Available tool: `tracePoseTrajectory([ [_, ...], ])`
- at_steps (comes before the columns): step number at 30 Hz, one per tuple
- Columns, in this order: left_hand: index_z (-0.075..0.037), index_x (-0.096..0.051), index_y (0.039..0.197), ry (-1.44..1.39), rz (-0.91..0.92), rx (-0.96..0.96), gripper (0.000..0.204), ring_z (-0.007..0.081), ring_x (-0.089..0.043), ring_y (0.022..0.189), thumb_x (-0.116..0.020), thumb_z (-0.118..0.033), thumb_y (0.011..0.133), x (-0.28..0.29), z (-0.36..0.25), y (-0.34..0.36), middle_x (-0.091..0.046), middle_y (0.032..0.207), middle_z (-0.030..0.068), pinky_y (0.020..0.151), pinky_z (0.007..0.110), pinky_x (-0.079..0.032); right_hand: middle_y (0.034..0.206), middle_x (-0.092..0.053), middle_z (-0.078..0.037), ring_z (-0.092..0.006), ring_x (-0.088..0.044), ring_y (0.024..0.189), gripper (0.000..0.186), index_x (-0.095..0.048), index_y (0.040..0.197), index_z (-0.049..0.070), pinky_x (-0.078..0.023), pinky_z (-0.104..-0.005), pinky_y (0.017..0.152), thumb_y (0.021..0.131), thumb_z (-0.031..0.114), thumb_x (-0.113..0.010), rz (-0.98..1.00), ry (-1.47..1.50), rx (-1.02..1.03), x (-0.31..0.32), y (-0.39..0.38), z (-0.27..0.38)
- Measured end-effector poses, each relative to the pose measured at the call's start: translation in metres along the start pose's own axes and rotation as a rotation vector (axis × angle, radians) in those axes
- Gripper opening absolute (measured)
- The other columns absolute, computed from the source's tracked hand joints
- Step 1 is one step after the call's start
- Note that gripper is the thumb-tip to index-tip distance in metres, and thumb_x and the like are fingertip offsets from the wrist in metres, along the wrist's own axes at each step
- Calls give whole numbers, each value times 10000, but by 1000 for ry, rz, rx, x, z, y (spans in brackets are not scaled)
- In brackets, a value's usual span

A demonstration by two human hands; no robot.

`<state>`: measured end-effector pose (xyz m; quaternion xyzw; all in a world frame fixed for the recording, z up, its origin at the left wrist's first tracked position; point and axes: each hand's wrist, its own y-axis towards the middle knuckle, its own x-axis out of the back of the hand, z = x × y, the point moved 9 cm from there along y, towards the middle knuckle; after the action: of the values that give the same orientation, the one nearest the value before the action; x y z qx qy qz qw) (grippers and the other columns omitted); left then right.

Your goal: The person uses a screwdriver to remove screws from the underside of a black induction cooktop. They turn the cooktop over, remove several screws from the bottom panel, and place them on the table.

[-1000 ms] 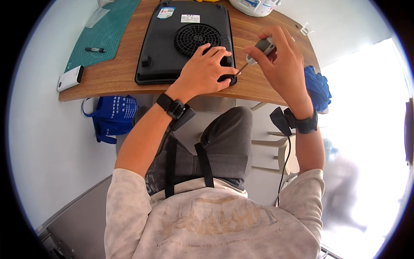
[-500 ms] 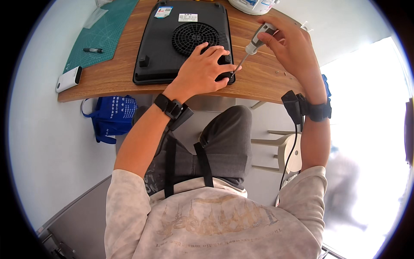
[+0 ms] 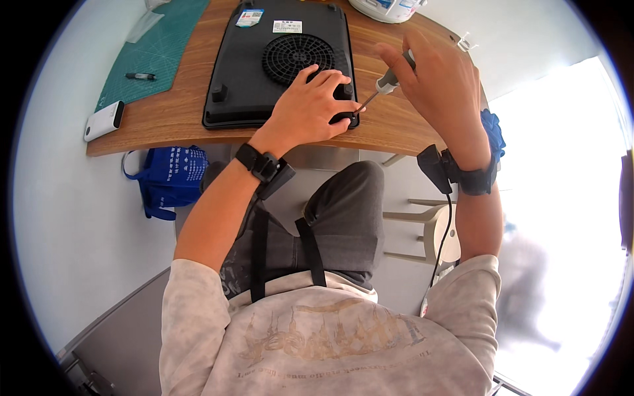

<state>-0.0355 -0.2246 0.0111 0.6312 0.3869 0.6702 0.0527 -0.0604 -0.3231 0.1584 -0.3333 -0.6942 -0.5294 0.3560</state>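
A flat black appliance (image 3: 241,72) with a round fan grille (image 3: 298,59), stubby feet and stickers lies underside up on the wooden table; it looks like an induction cooker. My left hand (image 3: 316,105) rests on its near right corner, fingers spread, thumb and forefinger on either side of a screwdriver tip. The screwdriver (image 3: 387,82) has a grey and white handle and a thin shaft, which slants down to the corner. My right hand (image 3: 439,82) is closed round the handle, wrist bent. The spot under the tip is too small to make out.
A green cutting mat (image 3: 148,63) with a black pen (image 3: 140,76) lies at the left, near a white power bank-like box (image 3: 104,121). A white container (image 3: 386,8) stands at the back. Below are a blue bag (image 3: 170,175) and a pale stool (image 3: 439,234).
My right hand has turned at the wrist, its back now more upward, and the screwdriver leans lower. Small bits on the table are now covered by it. My left hand stays put.
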Motion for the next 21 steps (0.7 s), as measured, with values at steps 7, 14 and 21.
tracePoseTrajectory([
  [7,-344,-726,1153,0,0,3,307,212,-503,1280,-730,-311,848,1,1,1,-548,1312,37,1146,467,-324,937,-675,-121,-296,-661,705,161,-628,1015,30,-516,-391,658,985,184,-590,-183,513,207,26,-12,8],
  [14,-343,-720,1162,11,-5,-1,318,212,-508,1278,-732,-312,845,-1,1,1,-554,1317,39,1145,467,-322,969,-733,-89,-212,-704,770,252,-715,1194,110,-586,-328,747,947,150,-682,-48,723,46,18,-20,-6],
  [21,-293,-764,1103,17,-8,-8,265,212,-500,1297,-716,-364,853,3,-1,0,-605,1293,55,1157,476,-317,805,-701,-66,-166,-655,675,262,-737,1076,66,-546,-310,654,885,240,-776,2,573,21,23,-18,-6],
])
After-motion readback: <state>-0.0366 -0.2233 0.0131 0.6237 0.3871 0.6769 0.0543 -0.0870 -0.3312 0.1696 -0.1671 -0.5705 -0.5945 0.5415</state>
